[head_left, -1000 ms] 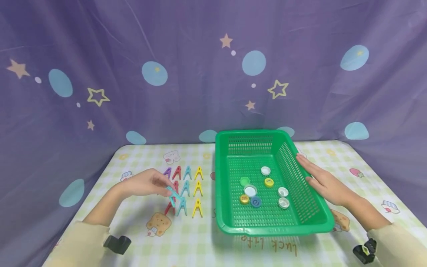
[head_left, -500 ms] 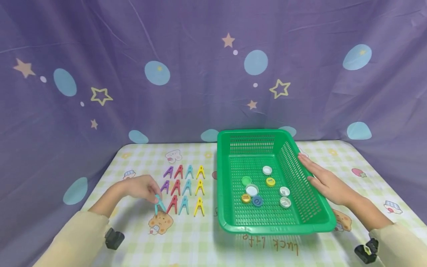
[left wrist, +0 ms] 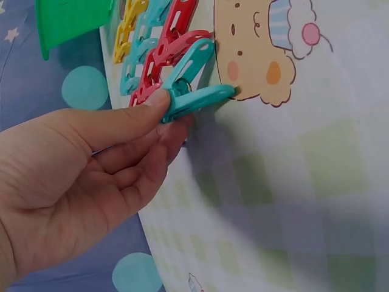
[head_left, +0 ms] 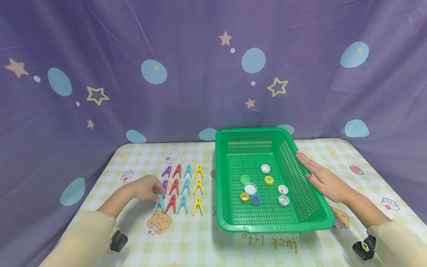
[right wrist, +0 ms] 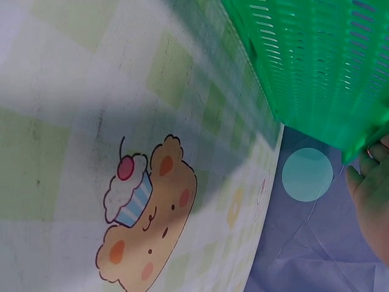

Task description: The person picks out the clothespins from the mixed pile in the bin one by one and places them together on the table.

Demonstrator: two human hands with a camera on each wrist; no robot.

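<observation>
My left hand pinches a teal clothespin between thumb and fingers and holds it on the table at the left end of the nearest peg row; the left wrist view shows the clothespin beside a red one. Purple, red, teal and yellow clothespins stand in rows on the checked tablecloth. My right hand lies flat with straight fingers against the right rim of the green basket. Several bottle caps lie inside the basket.
A purple curtain with stars hangs behind the table. The tablecloth carries cartoon prints and lettering in front of the basket. Black wrist-camera mounts show at both sleeves. In the right wrist view the basket wall hangs over the cloth.
My left hand carried the teal clothespin from above the rows down and left, setting it on the table beside the near red peg. The right hand stayed on the basket rim.
</observation>
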